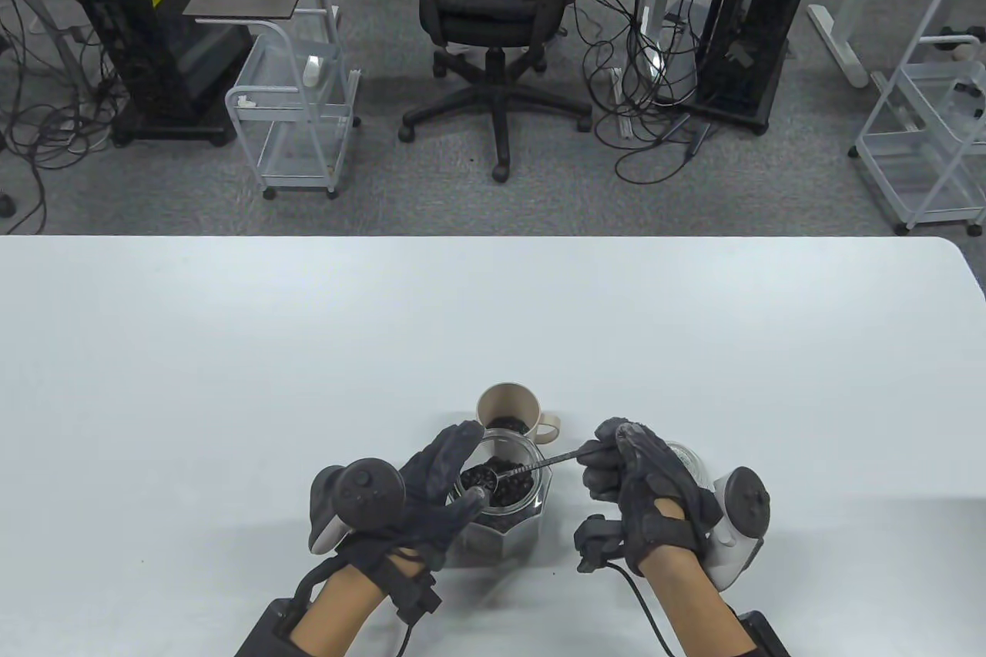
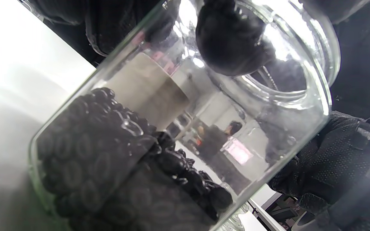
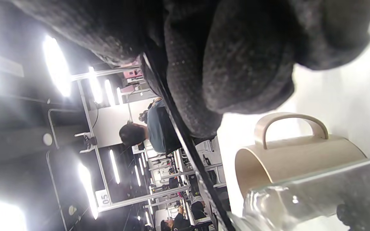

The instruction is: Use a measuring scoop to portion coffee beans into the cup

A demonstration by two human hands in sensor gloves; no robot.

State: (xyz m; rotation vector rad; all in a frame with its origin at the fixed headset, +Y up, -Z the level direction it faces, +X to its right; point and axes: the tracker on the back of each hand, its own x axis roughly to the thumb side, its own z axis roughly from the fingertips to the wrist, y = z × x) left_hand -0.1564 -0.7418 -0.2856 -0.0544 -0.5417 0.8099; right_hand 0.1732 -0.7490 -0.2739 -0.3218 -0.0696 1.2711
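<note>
Nearest me, my left hand (image 1: 420, 491) wraps the glass jar (image 1: 504, 503), fingers curled round its far side and thumb on the near side, steadying it so the scoop can dig without the jar sliding. From the left wrist view the coffee beans (image 2: 108, 166) fill roughly the lower half of the jar, and they seem heaped to one side, so I judge it is tipped a little towards the scoop.

My right hand (image 1: 639, 484) sits just right of the jar, fingertips pinching the far end of the measuring scoop (image 1: 524, 468) by its thin handle; the bowl is down inside the jar's mouth among the beans. I'd call this the loading step.

Just beyond the jar stands the beige cup (image 1: 507, 410), upright, handle to the right, with some beans already in it. Its closeness keeps the carry short, which should limit spills. A small glass object (image 1: 685, 457), perhaps the lid, lies behind my right hand; I cannot be sure.
</note>
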